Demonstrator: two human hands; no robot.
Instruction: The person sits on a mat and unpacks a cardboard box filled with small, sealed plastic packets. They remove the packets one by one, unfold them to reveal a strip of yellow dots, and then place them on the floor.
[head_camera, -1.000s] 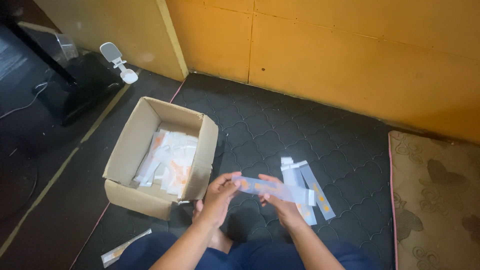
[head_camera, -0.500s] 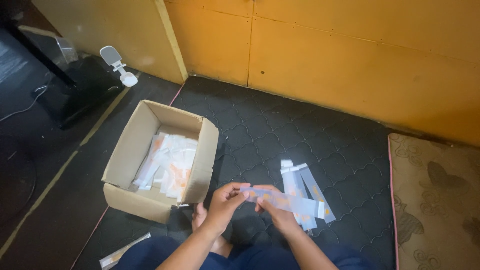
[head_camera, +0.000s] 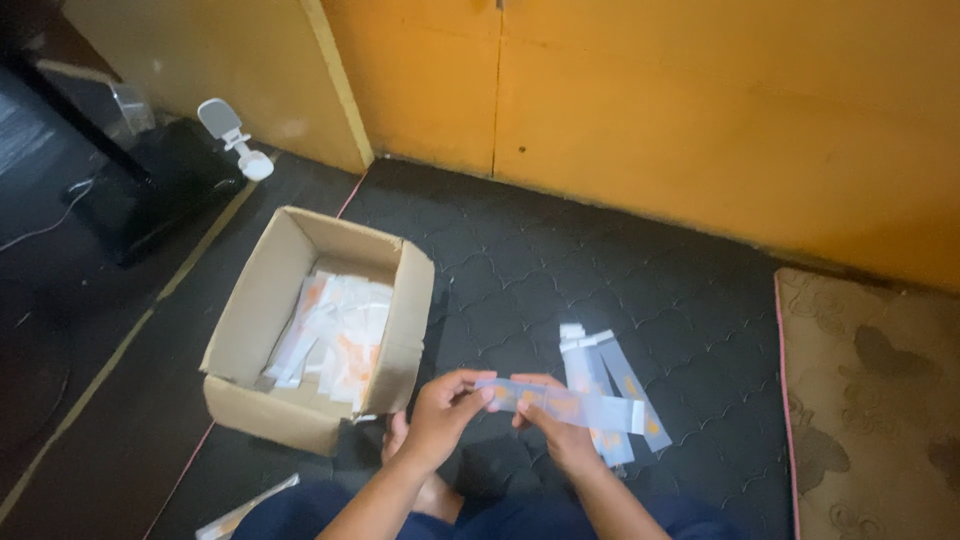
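My left hand (head_camera: 440, 415) and my right hand (head_camera: 556, 425) meet just above my lap, both closed on one long, narrow, clear plastic packet with pale orange marks (head_camera: 565, 403). My left fingers pinch its left end, my right fingers grip it near the middle, and the rest of the strip sticks out to the right, lying nearly level. Below my hands show my dark blue trouser legs (head_camera: 300, 515), and a flat white packet (head_camera: 245, 510) lies on the floor by my left knee.

Just past my right hand, a small pile of similar clear narrow packets (head_camera: 600, 365) lies on the dark patterned floor mat (head_camera: 600, 270). To the left of my hands stands an open brown cardboard box (head_camera: 265, 300), with more white and orange packets (head_camera: 335, 335) heaped inside. A brown patterned rug (head_camera: 870, 400) lies at the right. Farther off, a white stand (head_camera: 230, 135) sits by the yellow-orange wall (head_camera: 700, 100).
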